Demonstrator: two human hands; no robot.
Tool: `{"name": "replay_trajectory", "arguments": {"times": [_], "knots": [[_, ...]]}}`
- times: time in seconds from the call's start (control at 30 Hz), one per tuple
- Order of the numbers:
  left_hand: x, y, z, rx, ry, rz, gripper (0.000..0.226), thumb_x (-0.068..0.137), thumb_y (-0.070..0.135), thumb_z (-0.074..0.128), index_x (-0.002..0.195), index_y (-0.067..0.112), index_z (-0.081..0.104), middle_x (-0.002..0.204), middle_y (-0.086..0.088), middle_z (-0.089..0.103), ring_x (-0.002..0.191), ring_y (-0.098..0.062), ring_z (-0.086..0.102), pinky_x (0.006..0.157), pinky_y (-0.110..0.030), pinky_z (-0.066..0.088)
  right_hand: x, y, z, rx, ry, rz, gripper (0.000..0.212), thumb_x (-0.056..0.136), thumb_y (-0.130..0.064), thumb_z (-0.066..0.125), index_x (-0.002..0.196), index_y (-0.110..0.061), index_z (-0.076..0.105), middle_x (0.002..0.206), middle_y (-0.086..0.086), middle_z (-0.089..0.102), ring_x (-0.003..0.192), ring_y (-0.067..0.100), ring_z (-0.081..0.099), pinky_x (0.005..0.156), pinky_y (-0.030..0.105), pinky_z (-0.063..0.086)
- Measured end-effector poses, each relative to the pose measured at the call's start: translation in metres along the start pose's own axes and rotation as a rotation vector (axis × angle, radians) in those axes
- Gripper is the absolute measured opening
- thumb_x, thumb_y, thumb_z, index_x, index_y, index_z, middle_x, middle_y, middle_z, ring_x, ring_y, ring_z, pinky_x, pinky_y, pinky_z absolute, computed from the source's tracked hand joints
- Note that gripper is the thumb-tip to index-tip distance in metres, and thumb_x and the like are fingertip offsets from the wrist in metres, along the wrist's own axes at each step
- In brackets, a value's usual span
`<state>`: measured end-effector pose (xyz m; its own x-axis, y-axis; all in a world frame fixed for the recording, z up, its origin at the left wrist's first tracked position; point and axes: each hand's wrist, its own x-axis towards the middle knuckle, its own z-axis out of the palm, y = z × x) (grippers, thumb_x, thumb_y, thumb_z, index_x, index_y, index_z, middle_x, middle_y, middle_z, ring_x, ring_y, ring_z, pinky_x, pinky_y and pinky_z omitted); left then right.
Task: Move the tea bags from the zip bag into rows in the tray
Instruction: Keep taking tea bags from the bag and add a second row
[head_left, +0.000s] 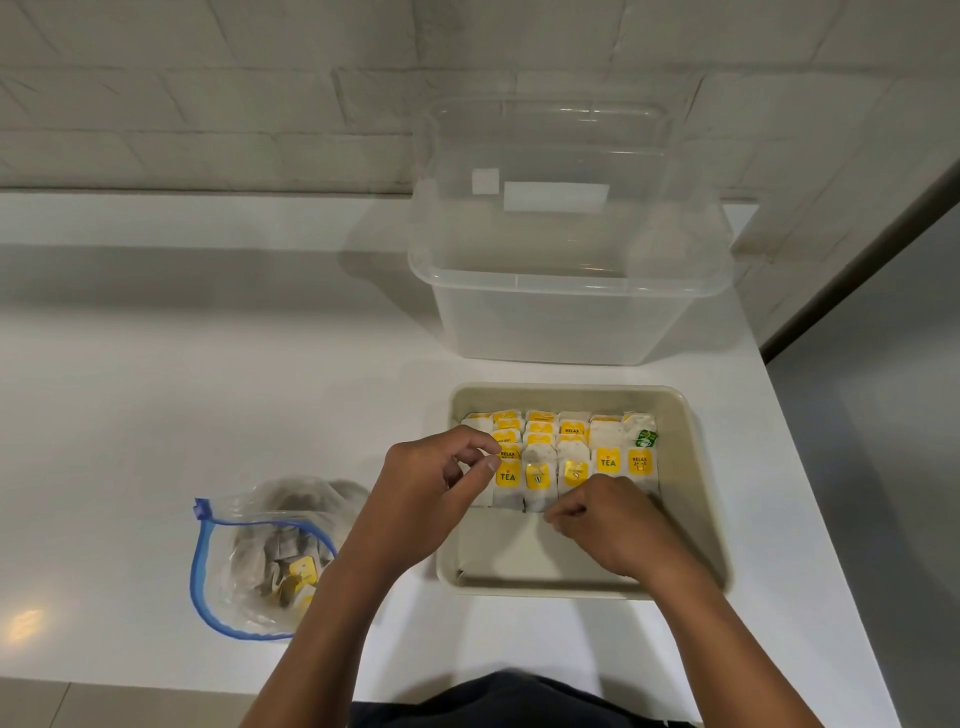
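A beige tray (696, 467) holds several overlapping rows of tea bags (608, 460) with yellow tags in its far half; its near half is bare. My left hand (436, 483) is over the tray's left edge, thumb and fingers pinching at the leftmost tea bag of the front row. My right hand (608, 525) lies inside the tray with curled fingers touching the near edge of the front row; what its fingertips hold is hidden. The open zip bag (260, 561) with a blue seal lies to the left with several tea bags inside.
A clear plastic storage box (566, 312) stands behind the tray, its clear lid (545, 156) leaning against the tiled wall. The white counter (156, 389) ends just right of the tray. A dark garment (519, 701) shows at the bottom edge.
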<state>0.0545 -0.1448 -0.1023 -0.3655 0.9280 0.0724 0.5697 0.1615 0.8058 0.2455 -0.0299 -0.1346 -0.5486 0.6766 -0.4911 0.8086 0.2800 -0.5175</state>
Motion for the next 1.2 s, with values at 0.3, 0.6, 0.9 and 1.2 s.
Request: {"name": "replay_trajectory", "arguments": {"times": [0.3,0.6,0.9,1.2], "knots": [[-0.002,0.006,-0.004,0.051,-0.011,0.037,0.009,0.091,0.025,0.072,0.098,0.031,0.073,0.082,0.023,0.067,0.057,-0.020,0.059,0.060,-0.012,0.042,-0.001,0.002,-0.002,0.022,-0.014,-0.039,0.014,0.090,-0.031,0.067,0.093,-0.032,0.081,0.090,-0.018,0.076,0.088,0.001,0.068,0.085,0.031,0.057],[-0.021,0.011,-0.026,0.118,0.089,0.022,0.009,0.091,0.028,0.071,0.096,0.035,0.071,0.090,0.026,0.067,0.056,-0.019,0.059,0.060,-0.009,0.039,-0.027,-0.052,-0.022,0.211,0.146,-0.241,0.012,0.091,-0.033,0.064,0.084,-0.031,0.074,0.083,-0.021,0.070,0.072,-0.003,0.060,0.074,0.024,0.049],[-0.065,0.003,-0.074,0.165,0.188,-0.053,0.009,0.092,0.026,0.067,0.093,0.034,0.069,0.088,0.026,0.068,0.070,-0.011,0.065,0.070,-0.020,0.048,-0.050,-0.136,0.010,0.337,0.107,-0.426,0.012,0.091,-0.027,0.065,0.082,-0.027,0.073,0.075,-0.017,0.068,0.054,0.002,0.055,0.060,0.017,0.041],[-0.120,-0.042,-0.135,0.157,0.161,-0.274,0.015,0.091,0.024,0.070,0.088,0.039,0.068,0.086,0.031,0.066,0.075,-0.004,0.066,0.068,-0.014,0.048,-0.050,-0.199,0.074,0.312,-0.080,-0.409,0.012,0.091,-0.022,0.064,0.085,-0.028,0.073,0.077,-0.011,0.070,0.066,0.009,0.068,0.070,0.033,0.060]]}}
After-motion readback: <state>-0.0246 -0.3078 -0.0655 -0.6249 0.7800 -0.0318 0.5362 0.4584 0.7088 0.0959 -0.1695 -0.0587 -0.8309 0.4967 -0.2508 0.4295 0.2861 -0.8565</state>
